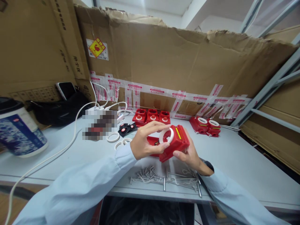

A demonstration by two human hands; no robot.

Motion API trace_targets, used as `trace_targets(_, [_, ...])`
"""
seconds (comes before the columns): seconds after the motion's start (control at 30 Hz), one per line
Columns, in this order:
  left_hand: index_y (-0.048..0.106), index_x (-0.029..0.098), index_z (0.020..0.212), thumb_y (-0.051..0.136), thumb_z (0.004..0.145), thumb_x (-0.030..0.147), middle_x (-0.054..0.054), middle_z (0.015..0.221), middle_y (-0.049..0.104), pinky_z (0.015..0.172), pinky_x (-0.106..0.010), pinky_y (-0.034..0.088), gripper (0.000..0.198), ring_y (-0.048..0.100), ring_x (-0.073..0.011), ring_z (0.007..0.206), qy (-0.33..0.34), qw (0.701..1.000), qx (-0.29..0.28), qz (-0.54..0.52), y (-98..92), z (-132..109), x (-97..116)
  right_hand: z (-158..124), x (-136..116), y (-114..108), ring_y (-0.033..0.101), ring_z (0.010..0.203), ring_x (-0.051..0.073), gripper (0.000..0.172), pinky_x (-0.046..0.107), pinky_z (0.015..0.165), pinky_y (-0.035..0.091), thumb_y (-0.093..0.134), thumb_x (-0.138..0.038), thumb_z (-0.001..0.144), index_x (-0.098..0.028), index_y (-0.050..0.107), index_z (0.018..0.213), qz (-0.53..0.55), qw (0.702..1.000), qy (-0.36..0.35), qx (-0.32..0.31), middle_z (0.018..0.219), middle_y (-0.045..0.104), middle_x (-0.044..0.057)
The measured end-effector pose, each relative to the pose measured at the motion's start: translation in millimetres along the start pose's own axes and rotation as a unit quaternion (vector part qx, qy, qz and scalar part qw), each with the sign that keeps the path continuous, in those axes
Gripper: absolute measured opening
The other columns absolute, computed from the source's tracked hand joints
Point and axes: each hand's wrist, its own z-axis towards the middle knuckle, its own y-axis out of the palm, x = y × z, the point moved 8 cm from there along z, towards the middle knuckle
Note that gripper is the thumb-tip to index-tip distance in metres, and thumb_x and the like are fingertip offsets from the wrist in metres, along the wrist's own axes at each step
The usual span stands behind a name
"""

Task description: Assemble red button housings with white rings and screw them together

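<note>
Right now, the left hand (143, 140) is pinching a white plastic ring (172, 135) between thumb and fingers, while the right hand (192, 157) is gripping a red plastic housing (178, 147) with a yellow label (178, 133). The ring is sitting at the housing's face; how fully it is seated, I cannot tell. Both hands are holding these close together above the light grey tabletop (239, 162). Silver screws (148, 173) are lying near its front edge, loose white rings (112, 141) are resting beyond the left forearm, and three red units (153, 118) are standing by the cardboard wall (159, 59).
</note>
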Motion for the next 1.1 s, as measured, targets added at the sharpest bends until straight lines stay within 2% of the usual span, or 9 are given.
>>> trace_targets(0.27, [0.061,0.016,0.112,0.068,0.071,0.026,-0.009,0.103,0.063,0.083,-0.032,0.048,0.043,0.058,-0.0177,0.091,-0.041,0.999,0.006,-0.02,0.7,-0.9,-4.4,-0.3,-1.1,0.7,0.058,0.097,0.017,0.057,0.029,0.084,0.049,0.072,-0.031,0.066,-0.024,0.041,0.114,0.017,1.0,-0.022,-0.007,0.11,0.056,0.005])
trace_targets(0.4, [0.061,0.017,0.111,0.069,0.072,0.029,-0.009,0.102,0.063,0.076,-0.03,0.05,0.042,0.058,-0.0175,0.089,-0.057,0.998,0.009,-0.039,0.6,-1.8,-6.6,-1.1,0.0,0.2,0.06,0.095,0.019,0.059,0.031,0.081,0.051,0.072,-0.036,0.067,-0.023,0.042,0.116,0.011,1.0,-0.018,-0.011,0.109,0.058,0.006])
trace_targets(0.57, [0.061,0.016,0.112,0.07,0.072,0.029,-0.01,0.103,0.063,0.083,-0.033,0.048,0.043,0.057,-0.0186,0.093,-0.046,0.998,0.009,-0.036,-0.3,-1.5,-4.8,-1.3,1.1,-1.5,0.06,0.094,0.02,0.059,0.031,0.08,0.051,0.071,-0.041,0.067,-0.023,0.045,0.117,0.014,1.0,-0.017,-0.005,0.109,0.059,0.007])
trace_targets(0.83, [0.061,0.015,0.11,0.068,0.072,0.027,-0.008,0.099,0.063,0.076,-0.028,0.049,0.04,0.057,-0.0164,0.086,-0.047,0.998,0.025,-0.042,-3.5,0.1,-2.8,-1.5,1.9,-2.6,0.061,0.089,0.018,0.057,0.031,0.078,0.051,0.072,-0.038,0.067,-0.023,0.045,0.115,0.022,1.0,-0.008,0.005,0.104,0.06,0.005])
trace_targets(1.1, [0.06,0.013,0.111,0.069,0.072,0.027,-0.01,0.102,0.063,0.084,-0.033,0.048,0.042,0.057,-0.0182,0.091,-0.035,0.999,0.016,-0.024,-2.3,-0.3,-3.0,-1.8,0.1,-1.3,0.061,0.09,0.019,0.059,0.031,0.079,0.051,0.072,-0.036,0.067,-0.024,0.043,0.117,0.02,1.0,-0.014,-0.007,0.106,0.059,0.006])
